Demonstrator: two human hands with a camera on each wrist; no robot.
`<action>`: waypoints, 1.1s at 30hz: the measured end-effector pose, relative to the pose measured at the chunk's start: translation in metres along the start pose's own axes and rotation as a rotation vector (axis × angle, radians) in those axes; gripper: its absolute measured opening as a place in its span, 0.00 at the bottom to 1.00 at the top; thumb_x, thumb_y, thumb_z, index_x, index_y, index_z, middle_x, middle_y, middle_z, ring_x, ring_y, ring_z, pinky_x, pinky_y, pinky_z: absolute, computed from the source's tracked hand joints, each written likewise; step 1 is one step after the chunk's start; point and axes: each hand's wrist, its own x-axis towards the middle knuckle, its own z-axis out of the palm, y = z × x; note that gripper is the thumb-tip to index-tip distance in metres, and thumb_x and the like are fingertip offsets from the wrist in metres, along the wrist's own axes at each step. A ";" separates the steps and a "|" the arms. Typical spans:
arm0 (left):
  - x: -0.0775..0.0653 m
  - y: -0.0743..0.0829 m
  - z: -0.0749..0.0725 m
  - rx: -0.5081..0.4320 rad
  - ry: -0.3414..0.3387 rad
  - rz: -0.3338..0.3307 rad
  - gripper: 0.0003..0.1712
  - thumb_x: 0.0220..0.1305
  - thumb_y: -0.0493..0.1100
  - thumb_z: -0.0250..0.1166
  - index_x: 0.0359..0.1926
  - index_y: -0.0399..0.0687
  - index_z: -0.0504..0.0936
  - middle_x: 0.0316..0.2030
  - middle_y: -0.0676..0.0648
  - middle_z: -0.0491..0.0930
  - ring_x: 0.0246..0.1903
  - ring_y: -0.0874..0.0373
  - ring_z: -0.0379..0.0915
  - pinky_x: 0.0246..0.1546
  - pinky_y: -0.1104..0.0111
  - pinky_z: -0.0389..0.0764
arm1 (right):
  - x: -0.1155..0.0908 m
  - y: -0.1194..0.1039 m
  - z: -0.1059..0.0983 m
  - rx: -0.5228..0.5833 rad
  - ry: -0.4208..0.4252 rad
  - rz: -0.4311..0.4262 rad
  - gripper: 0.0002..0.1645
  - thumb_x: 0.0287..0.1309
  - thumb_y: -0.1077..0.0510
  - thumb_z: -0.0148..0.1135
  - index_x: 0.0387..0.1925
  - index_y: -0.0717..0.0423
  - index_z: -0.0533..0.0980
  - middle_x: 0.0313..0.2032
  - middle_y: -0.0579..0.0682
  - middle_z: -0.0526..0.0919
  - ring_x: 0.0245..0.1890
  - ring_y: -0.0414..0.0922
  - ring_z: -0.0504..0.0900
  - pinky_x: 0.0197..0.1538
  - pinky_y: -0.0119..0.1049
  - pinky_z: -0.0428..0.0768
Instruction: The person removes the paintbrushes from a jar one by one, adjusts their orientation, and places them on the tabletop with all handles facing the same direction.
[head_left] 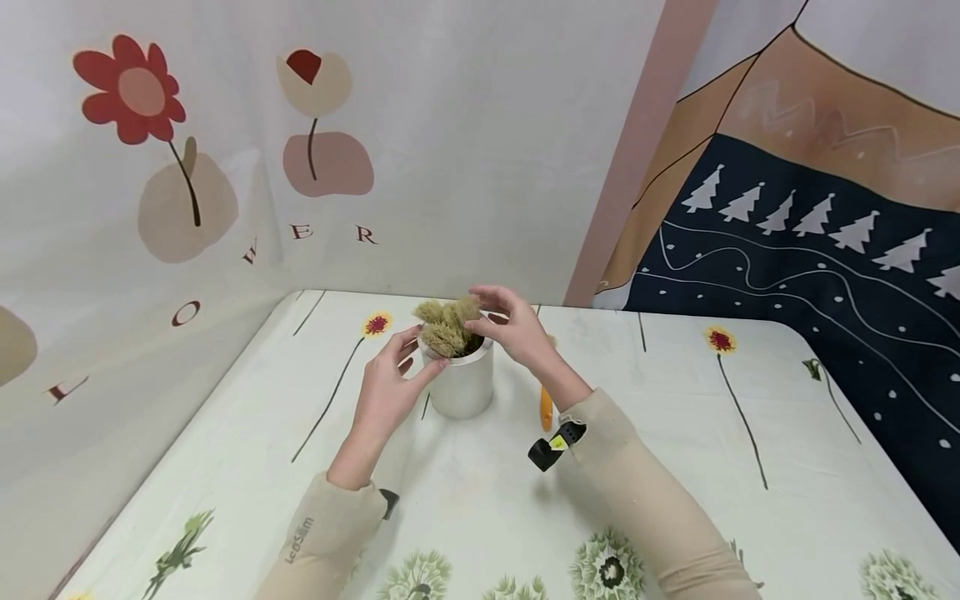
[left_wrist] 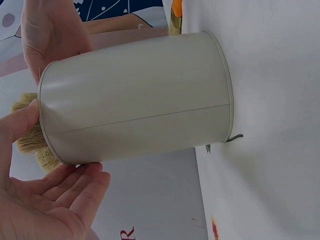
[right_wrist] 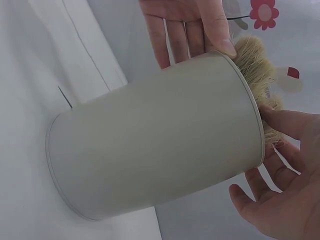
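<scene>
On a flower-printed tabletop (head_left: 667,408), near the far edge, a white pot (head_left: 461,389) already holds dried tufts (head_left: 442,333), the left hand (head_left: 384,388) and right hand (head_left: 519,328) at its rim (fingers relaxed and parted, apparently gripping nothing), with perhaps only some straightening left.

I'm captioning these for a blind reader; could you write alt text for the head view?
A person's left hand and right hand bracket the top of a white cylindrical pot holding fuzzy yellow-green tufts. The pot stands on a white, flower-printed tablecloth; an orange handle shows to its right.
</scene>
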 end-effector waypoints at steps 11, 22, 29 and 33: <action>0.000 0.000 0.001 0.003 0.009 0.001 0.39 0.64 0.46 0.70 0.71 0.42 0.65 0.72 0.40 0.66 0.70 0.44 0.66 0.71 0.54 0.72 | -0.007 -0.006 0.000 -0.054 0.057 -0.010 0.21 0.61 0.61 0.68 0.55 0.60 0.78 0.54 0.60 0.81 0.60 0.54 0.81 0.65 0.48 0.81; 0.000 -0.002 0.001 -0.003 0.009 0.003 0.38 0.64 0.47 0.69 0.71 0.42 0.66 0.72 0.41 0.66 0.71 0.44 0.65 0.71 0.54 0.71 | -0.011 -0.019 -0.003 -0.038 0.159 -0.143 0.13 0.62 0.62 0.67 0.48 0.60 0.80 0.49 0.58 0.83 0.50 0.53 0.85 0.58 0.45 0.85; 0.000 -0.001 0.001 -0.004 0.013 -0.001 0.38 0.64 0.45 0.69 0.71 0.42 0.66 0.71 0.41 0.67 0.70 0.43 0.66 0.71 0.53 0.72 | -0.013 -0.026 -0.008 -0.015 0.251 -0.231 0.14 0.61 0.61 0.68 0.48 0.60 0.81 0.46 0.58 0.85 0.46 0.46 0.85 0.54 0.43 0.87; 0.000 -0.001 0.001 -0.004 0.017 -0.002 0.38 0.63 0.44 0.69 0.71 0.41 0.66 0.71 0.40 0.67 0.70 0.43 0.66 0.71 0.54 0.72 | -0.014 -0.031 -0.012 0.005 0.313 -0.279 0.15 0.60 0.62 0.68 0.48 0.61 0.81 0.46 0.59 0.85 0.42 0.35 0.84 0.51 0.36 0.88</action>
